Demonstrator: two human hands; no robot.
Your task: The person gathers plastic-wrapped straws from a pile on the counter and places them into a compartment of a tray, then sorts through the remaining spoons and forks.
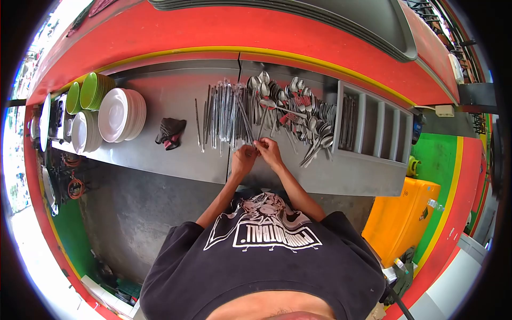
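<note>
My left hand [244, 161] and my right hand [270, 153] meet at the front of the steel counter, fingers pinched together. What they pinch is too small to make out. A slim dark stick slants down to the fingertips. Just beyond the left hand lies a row of slim dark sticks in clear plastic [220, 114], looking like wrapped chopsticks. Beyond and right of my right hand, spoons [265, 89] and forks [304, 101] lie in a loose heap. Several spoons [322, 143] spread toward the counter's front edge.
A grey divided cutlery tray [368, 152] stands on the right, dark sticks [349, 120] in its left compartment. Leftward are a crumpled dark cloth [170, 130], stacked white plates [113, 114] and green bowls [90, 90]. Dark trays [368, 21] rest on the red ledge; an orange box [402, 218] stands right.
</note>
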